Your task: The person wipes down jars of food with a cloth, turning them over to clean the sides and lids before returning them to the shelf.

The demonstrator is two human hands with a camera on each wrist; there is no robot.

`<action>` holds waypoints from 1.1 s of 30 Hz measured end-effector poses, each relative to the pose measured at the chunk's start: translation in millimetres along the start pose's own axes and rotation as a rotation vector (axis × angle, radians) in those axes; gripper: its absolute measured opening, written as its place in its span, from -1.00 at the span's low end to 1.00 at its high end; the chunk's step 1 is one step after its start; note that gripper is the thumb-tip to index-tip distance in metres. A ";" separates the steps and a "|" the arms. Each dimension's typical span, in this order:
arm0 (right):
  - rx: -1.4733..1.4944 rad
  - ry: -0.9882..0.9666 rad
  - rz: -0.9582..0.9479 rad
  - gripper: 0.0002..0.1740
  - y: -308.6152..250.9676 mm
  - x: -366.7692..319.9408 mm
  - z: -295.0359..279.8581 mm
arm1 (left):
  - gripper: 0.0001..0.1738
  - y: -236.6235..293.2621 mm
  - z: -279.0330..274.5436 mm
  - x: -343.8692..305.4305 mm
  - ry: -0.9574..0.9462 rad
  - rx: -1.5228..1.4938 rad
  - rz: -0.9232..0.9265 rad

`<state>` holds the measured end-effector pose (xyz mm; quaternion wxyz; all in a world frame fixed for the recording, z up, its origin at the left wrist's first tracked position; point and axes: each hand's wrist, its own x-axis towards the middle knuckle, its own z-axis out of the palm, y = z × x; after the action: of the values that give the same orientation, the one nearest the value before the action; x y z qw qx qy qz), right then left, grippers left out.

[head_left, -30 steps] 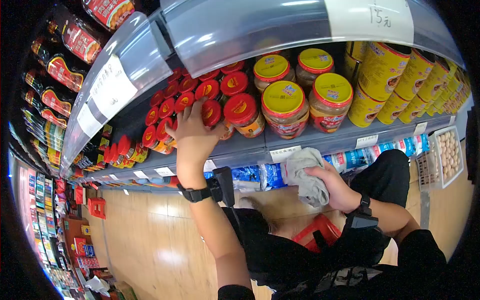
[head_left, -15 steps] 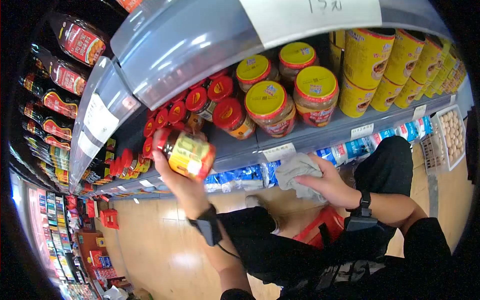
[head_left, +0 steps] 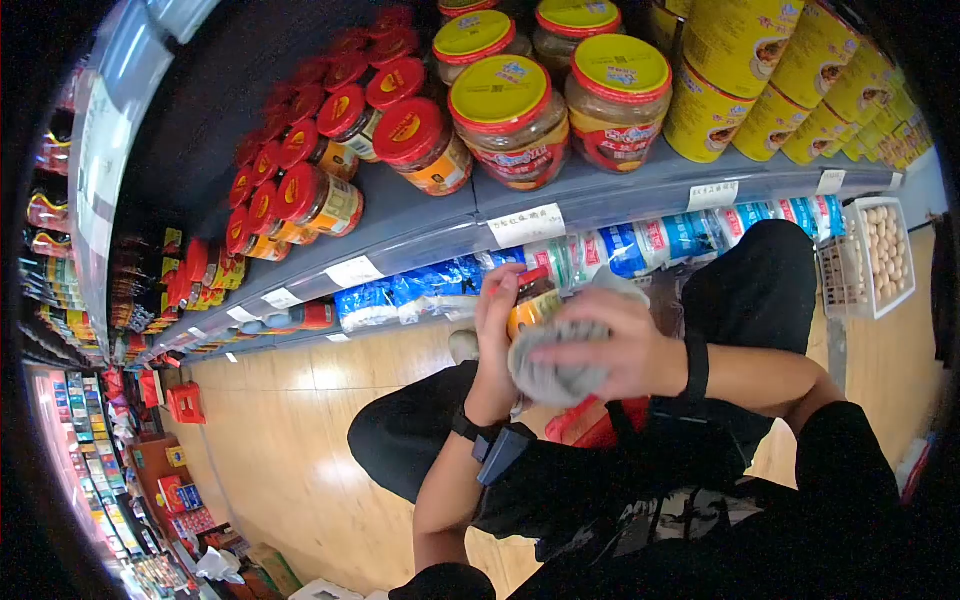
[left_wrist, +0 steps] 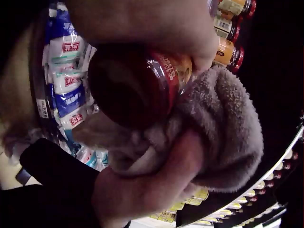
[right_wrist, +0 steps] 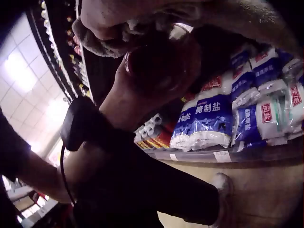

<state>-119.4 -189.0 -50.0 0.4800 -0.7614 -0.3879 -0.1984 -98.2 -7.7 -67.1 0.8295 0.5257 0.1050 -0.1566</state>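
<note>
Jar [head_left: 530, 308], red-lidded, held in front of shelf [head_left: 395, 208], below its front edge; left hand [head_left: 492, 330] curled round jar side. Right hand [head_left: 640, 350] grips grey cloth [head_left: 555, 372], pressed against jar; cloth and right hand hide much of jar in head view. Behind: blue-and-white bags [head_left: 430, 292]. Above, on shelf: red-lidded jars [head_left: 320, 198], yellow-lidded jars [head_left: 512, 125], stacked yellow cans [head_left: 708, 112]. Far right: white basket [head_left: 893, 306] holding eggs [head_left: 884, 250]. Below hands: red object [head_left: 592, 425], partly hidden, unclear
</note>
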 end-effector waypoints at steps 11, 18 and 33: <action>-0.016 -0.134 -0.136 -0.48 -15.3 -2.4 10.1 | -0.71 -5.5 -16.8 -8.0 0.055 0.124 0.109; -0.032 -0.046 0.164 -0.41 6.7 -15.3 16.4 | -0.74 -1.4 -14.7 -14.8 0.052 0.142 0.168; -0.163 -0.177 -0.290 -0.57 -10.3 -16.2 2.0 | -0.61 7.7 -3.3 -16.1 -0.010 0.044 0.011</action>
<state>-137.7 -191.2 -55.9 0.3471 -0.7483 -0.5171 -0.2285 -110.3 0.8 -56.5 0.8191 0.5435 0.0946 -0.1570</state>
